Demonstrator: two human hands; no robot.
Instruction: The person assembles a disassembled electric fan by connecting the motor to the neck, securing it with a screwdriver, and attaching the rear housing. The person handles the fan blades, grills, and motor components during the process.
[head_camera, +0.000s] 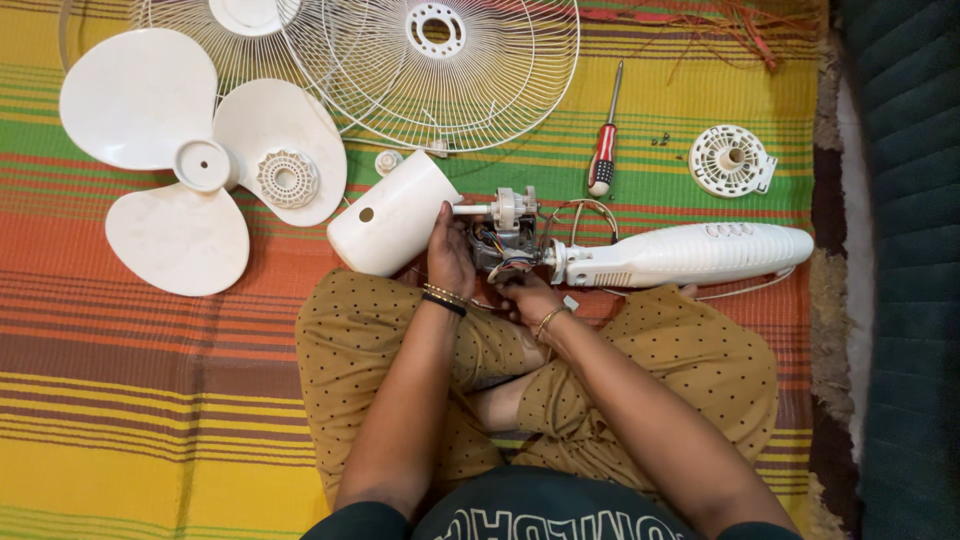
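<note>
Closest to the lens: dark shirt (530, 510) and two bare forearms, reaching out over crossed legs (345, 340) in mustard dotted cloth.

Left hand (449, 255): grip closed around the near left side of the motor (503, 235), thumb up, bangles at the wrist. Right hand (525, 292): fingertips tucked under the motor's lower right edge among the wires (580, 212); cannot tell whether pinching a wire or only touching.

Motor just beyond the knees, low over the striped mat (120, 380), between the white cone-shaped cover (390, 215) on the left and the long white column (690, 255) on the right.

Probably best done so: hold the motor steady by its body with the left hand, never by the shaft (470, 210); work with the right fingertips alone. Keep the thin wires slack, not tugged or kinked against the metal frame. Keep the column lying flat, so as not to drag on the wires.

Long axis of the motor across the picture, left to right, roughly level with the mat. Shaft pointing to the person's left, tip at the rim of the cover; touching or not, hard to say. Rear end toward the column, almost in line with it, the column tilting slightly away.

Farther out: red-handled screwdriver (603, 150) lying pointed away, round white vented cap (731, 160), three-lobed blade (180, 160), wire grilles (440, 60) at the far edge.
</note>
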